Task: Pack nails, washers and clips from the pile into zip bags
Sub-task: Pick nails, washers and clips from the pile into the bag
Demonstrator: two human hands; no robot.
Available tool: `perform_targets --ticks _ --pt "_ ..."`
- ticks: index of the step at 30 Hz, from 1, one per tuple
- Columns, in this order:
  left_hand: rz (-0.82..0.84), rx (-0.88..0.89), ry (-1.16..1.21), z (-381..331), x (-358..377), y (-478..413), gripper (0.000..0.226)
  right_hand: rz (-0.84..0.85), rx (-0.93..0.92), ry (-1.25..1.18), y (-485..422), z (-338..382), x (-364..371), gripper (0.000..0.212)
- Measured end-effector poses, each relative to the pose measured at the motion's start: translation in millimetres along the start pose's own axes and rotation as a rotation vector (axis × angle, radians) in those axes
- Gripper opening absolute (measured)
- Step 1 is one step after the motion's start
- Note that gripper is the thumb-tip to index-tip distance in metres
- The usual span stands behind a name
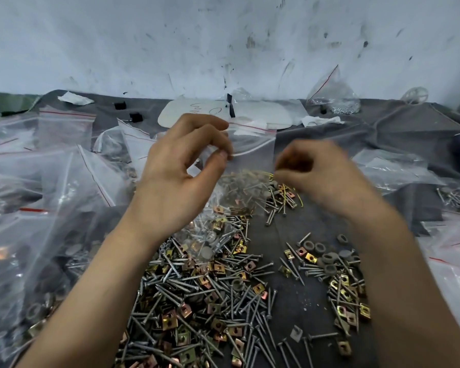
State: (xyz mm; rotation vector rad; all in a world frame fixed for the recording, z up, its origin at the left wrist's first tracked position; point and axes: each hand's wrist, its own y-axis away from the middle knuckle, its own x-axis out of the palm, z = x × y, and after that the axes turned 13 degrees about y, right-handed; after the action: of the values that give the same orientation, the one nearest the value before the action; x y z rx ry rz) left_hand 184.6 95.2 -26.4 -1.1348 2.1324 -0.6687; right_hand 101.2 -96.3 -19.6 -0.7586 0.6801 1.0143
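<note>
My left hand (181, 171) pinches the upper left edge of a clear zip bag (246, 155) with a red line at its mouth, holding it upright above the pile. Nails, clips and washers show through the bag's lower part. My right hand (314, 173) is blurred beside the bag's right edge, fingers curled; what it holds cannot be made out. Below lies the pile of grey nails and brass-coloured clips (197, 296) on dark cloth. A smaller scatter of nails, clips and grey washers (329, 261) lies to the right.
Filled zip bags (51, 181) heap on the left, more bags (398, 168) lie on the right. A white flat plate (197, 112) sits at the back by the scuffed wall, and another filled bag (335, 99) stands at the back right.
</note>
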Motion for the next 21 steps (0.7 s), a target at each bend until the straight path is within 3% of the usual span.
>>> perform_targets --ticks 3,6,13,18,21 --pt "0.038 -0.030 0.028 -2 5 2 0.011 -0.313 -0.147 -0.343 8 15 -16 0.023" --pt "0.070 -0.011 0.038 -4 10 4 0.012 -0.456 -0.207 -0.423 15 32 -16 0.020" --pt "0.102 0.030 0.029 -6 14 6 0.016 -0.404 -0.199 -0.258 14 40 -3 0.015" --pt "0.035 -0.008 0.016 -5 9 3 0.013 -0.546 -0.092 -0.372 4 22 -5 0.013" --pt "-0.034 0.004 -0.032 -5 8 2 0.012 -0.421 0.038 -0.269 -8 -3 6 0.019"
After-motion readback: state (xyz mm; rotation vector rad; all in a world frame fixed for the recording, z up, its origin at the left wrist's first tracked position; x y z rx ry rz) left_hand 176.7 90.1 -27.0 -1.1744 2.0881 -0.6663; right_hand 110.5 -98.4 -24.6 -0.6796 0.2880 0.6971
